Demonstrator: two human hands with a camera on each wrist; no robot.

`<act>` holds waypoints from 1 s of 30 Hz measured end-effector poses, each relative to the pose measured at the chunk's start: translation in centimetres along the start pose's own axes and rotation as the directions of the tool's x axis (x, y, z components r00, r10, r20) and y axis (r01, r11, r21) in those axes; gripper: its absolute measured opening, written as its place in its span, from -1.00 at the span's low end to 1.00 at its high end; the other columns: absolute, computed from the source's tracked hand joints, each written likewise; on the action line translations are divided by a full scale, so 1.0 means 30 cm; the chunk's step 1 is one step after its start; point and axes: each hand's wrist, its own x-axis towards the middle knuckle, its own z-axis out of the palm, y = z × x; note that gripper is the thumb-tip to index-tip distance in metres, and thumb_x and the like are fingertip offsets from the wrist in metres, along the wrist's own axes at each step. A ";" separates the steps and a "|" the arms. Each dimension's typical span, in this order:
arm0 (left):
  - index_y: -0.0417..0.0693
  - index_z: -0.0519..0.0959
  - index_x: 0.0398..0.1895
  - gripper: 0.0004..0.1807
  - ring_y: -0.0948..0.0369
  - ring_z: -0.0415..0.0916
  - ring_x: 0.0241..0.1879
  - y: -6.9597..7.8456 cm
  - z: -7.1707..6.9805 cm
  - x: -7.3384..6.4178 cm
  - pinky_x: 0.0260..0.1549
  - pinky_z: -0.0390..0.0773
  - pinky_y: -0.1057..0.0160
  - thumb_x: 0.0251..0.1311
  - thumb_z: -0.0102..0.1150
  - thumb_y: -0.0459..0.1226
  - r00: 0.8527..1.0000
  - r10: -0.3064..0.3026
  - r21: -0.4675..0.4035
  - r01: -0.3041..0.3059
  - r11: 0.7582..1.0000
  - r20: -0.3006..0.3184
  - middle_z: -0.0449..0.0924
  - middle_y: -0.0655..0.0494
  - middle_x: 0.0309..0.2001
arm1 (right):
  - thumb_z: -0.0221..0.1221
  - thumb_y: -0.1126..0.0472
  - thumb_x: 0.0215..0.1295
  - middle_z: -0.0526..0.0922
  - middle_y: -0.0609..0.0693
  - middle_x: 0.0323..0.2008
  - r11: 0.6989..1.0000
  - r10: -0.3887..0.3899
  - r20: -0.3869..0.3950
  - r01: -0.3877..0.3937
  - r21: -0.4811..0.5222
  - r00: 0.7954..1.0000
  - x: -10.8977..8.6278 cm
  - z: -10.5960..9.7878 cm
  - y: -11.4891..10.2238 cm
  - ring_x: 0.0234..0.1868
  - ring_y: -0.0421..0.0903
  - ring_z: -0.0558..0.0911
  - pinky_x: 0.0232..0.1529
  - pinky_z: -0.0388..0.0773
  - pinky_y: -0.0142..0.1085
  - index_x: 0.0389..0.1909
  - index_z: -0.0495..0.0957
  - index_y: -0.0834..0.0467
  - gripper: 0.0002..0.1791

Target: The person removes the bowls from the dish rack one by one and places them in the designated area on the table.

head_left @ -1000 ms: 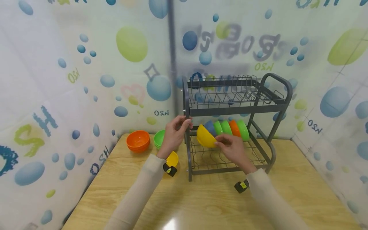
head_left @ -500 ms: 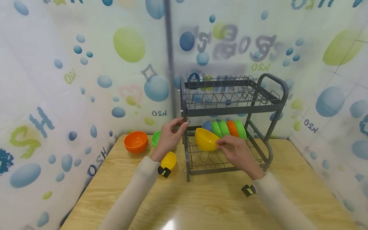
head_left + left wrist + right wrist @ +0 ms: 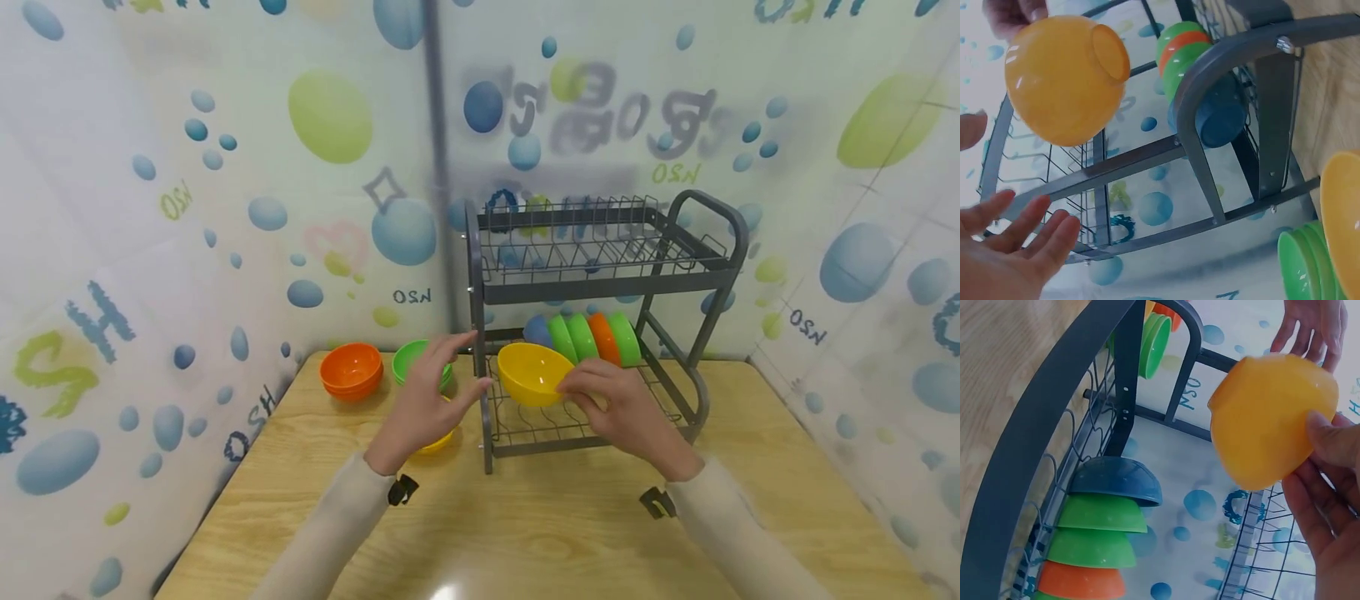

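Observation:
A yellow bowl (image 3: 525, 383) hangs in front of the dish rack's lower tier, its opening tilted up toward the head camera. My right hand (image 3: 618, 408) pinches its right rim between thumb and fingers. In the right wrist view the thumb lies across the outer wall of the yellow bowl (image 3: 1266, 425). My left hand (image 3: 423, 408), fingers spread and thumb apart, is beside the rack's left front post (image 3: 482, 400). Nothing is in it; in the left wrist view the fingers (image 3: 1054, 240) are apart from the bowl.
Blue, green and orange bowls (image 3: 581, 337) stand on edge in a row on the lower tier of the dark rack (image 3: 607, 290). Stacked orange bowls (image 3: 352, 375) and green bowls (image 3: 408, 357) sit left of it. Another yellow bowl (image 3: 437, 443) is partly behind my left hand.
The yellow bowl has come down and slightly left, turning from steeply tilted to more level, with my right hand still pinching it. My left hand has drawn away from the post and spread its fingers.

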 end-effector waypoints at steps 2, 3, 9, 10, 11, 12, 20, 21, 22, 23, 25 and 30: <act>-0.01 0.45 0.40 -0.33 0.11 0.43 0.31 0.011 -0.001 -0.018 0.33 0.49 -0.02 0.27 0.41 -0.05 0.998 0.065 0.030 -0.066 0.997 0.020 0.49 0.06 0.33 | 0.46 0.44 0.09 0.75 -0.12 -0.20 0.999 -0.034 0.021 0.035 -0.030 0.999 0.000 -0.006 -0.009 -0.19 -0.20 0.68 -0.02 0.61 -0.58 -0.22 0.75 0.11 -0.74; -0.02 0.48 0.37 -0.36 0.10 0.40 0.34 0.017 -0.001 -0.026 0.37 0.47 -0.02 0.26 0.42 -0.07 0.995 0.099 0.037 -0.100 0.994 0.032 0.50 0.05 0.32 | 0.47 0.44 0.08 0.75 -0.12 -0.20 0.998 -0.051 0.030 0.053 -0.042 0.998 0.001 -0.007 -0.012 -0.19 -0.20 0.68 -0.03 0.63 -0.54 -0.22 0.75 0.11 -0.74; -0.06 0.59 0.19 -0.52 0.11 0.40 0.34 0.063 0.007 -0.059 0.34 0.51 0.14 0.23 0.45 -0.16 0.954 0.267 0.072 -0.278 0.958 0.134 0.57 0.08 0.22 | 0.39 0.29 0.28 0.73 -0.12 -0.16 0.990 -0.110 0.092 0.118 -0.081 0.990 -0.001 -0.003 -0.035 -0.17 -0.21 0.66 -0.06 0.68 -0.45 -0.20 0.75 0.10 -0.90; -0.04 0.60 0.17 -0.54 0.14 0.41 0.31 0.071 0.010 -0.063 0.30 0.54 0.19 0.23 0.45 -0.18 0.948 0.279 0.075 -0.293 0.953 0.153 0.58 0.12 0.19 | 0.38 0.29 0.28 0.72 -0.12 -0.16 0.988 -0.117 0.101 0.126 -0.084 0.988 -0.001 -0.003 -0.039 -0.17 -0.21 0.66 -0.06 0.68 -0.46 -0.21 0.74 0.09 -0.90; -0.03 0.61 0.15 -0.56 0.17 0.43 0.26 0.076 0.013 -0.067 0.26 0.57 0.23 0.22 0.46 -0.20 0.942 0.289 0.078 -0.305 0.949 0.168 0.59 0.16 0.15 | 0.39 0.30 0.28 0.72 -0.12 -0.16 0.986 -0.128 0.107 0.138 -0.089 0.986 -0.001 -0.001 -0.043 -0.17 -0.21 0.66 -0.06 0.68 -0.45 -0.21 0.74 0.09 -0.90; -0.01 0.63 0.12 -0.59 0.21 0.44 0.21 0.082 0.015 -0.071 0.21 0.59 0.27 0.22 0.46 -0.21 0.938 0.293 0.080 -0.311 0.947 0.182 0.60 0.19 0.11 | 0.39 0.31 0.26 0.72 -0.12 -0.16 0.985 -0.139 0.112 0.149 -0.092 0.984 -0.001 0.000 -0.046 -0.17 -0.21 0.66 -0.06 0.68 -0.46 -0.22 0.74 0.10 -0.90; 0.02 0.73 -0.13 -0.79 0.29 0.59 -0.08 0.109 0.007 -0.090 -0.01 0.68 0.37 0.17 0.48 -0.33 0.916 0.334 0.116 -0.366 0.923 0.224 0.71 0.23 -0.10 | 0.49 0.46 0.03 0.70 -0.13 -0.16 0.973 -0.187 0.130 0.202 -0.110 0.974 0.003 0.009 -0.067 -0.15 -0.22 0.65 -0.02 0.70 -0.42 -0.23 0.74 0.07 -0.68; 0.01 0.73 -0.13 -0.78 0.28 0.62 -0.07 0.111 0.006 -0.091 0.01 0.69 0.35 0.16 0.47 -0.35 0.913 0.341 0.117 -0.372 0.921 0.223 0.73 0.21 -0.09 | 0.49 0.46 0.03 0.70 -0.13 -0.16 0.974 -0.190 0.131 0.204 -0.101 0.973 0.004 0.010 -0.069 -0.14 -0.22 0.64 -0.01 0.69 -0.43 -0.23 0.74 0.07 -0.68; 0.00 0.73 -0.12 -0.77 0.27 0.64 -0.06 0.111 0.006 -0.093 0.02 0.70 0.33 0.16 0.47 -0.37 0.911 0.348 0.120 -0.380 0.917 0.222 0.74 0.19 -0.08 | 0.49 0.46 0.03 0.70 -0.13 -0.16 0.974 -0.194 0.130 0.207 -0.097 0.972 0.004 0.012 -0.070 -0.14 -0.22 0.64 -0.01 0.69 -0.43 -0.23 0.74 0.07 -0.68; -0.01 0.73 -0.12 -0.76 0.27 0.65 -0.06 0.110 0.005 -0.095 0.03 0.70 0.33 0.15 0.47 -0.38 0.908 0.355 0.124 -0.387 0.914 0.222 0.74 0.18 -0.07 | 0.48 0.47 0.04 0.71 -0.13 -0.16 0.974 -0.196 0.128 0.208 -0.088 0.972 0.005 0.013 -0.071 -0.14 -0.22 0.64 -0.01 0.69 -0.44 -0.22 0.74 0.07 -0.68; -0.02 0.73 -0.11 -0.75 0.27 0.65 -0.07 0.110 0.004 -0.097 0.02 0.70 0.33 0.15 0.47 -0.40 0.904 0.367 0.126 -0.400 0.908 0.220 0.74 0.17 -0.08 | 0.48 0.47 0.04 0.71 -0.13 -0.16 0.976 -0.196 0.124 0.206 -0.074 0.973 0.006 0.015 -0.072 -0.14 -0.22 0.64 0.00 0.68 -0.45 -0.22 0.74 0.07 -0.68; -0.05 0.73 -0.12 -0.76 0.26 0.65 -0.07 0.105 -0.001 -0.103 0.02 0.70 0.33 0.15 0.47 -0.40 0.896 0.398 0.126 -0.426 0.896 0.198 0.75 0.14 -0.09 | 0.47 0.46 0.06 0.72 -0.12 -0.14 0.982 -0.181 0.115 0.185 -0.023 0.977 0.007 0.023 -0.075 -0.12 -0.21 0.64 0.03 0.64 -0.50 -0.20 0.74 0.07 -0.68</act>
